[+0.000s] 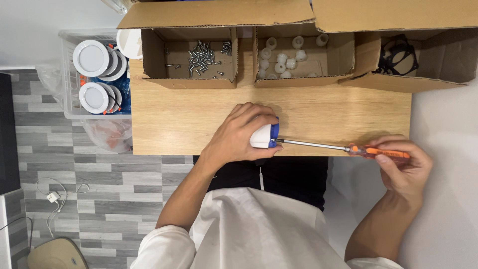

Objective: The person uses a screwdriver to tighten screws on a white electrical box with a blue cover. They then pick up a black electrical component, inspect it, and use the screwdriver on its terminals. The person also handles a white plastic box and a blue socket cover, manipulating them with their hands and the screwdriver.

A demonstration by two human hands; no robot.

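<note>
Your left hand (239, 134) clamps its fingers around a white and blue lamp part (264, 137) at the centre of the frame, on the wooden table (174, 119). Your right hand (406, 167), at the right edge, grips an orange-handled screwdriver (343, 148) whose tip meets the part.

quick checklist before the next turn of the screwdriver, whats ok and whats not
1. Left hand grips the white and blue fitting at the table's front edge: ok.
2. Right hand holds the orange screwdriver by its handle: ok.
3. Shaft tip reaches the fitting's blue end: ok.
4. Tip seated in a screw head: cannot tell, too small.
5. Fitting fully supported by the wooden table: not ok, it overhangs the front edge.
6. Spare screws at hand in the left cardboard box: ok.
</note>
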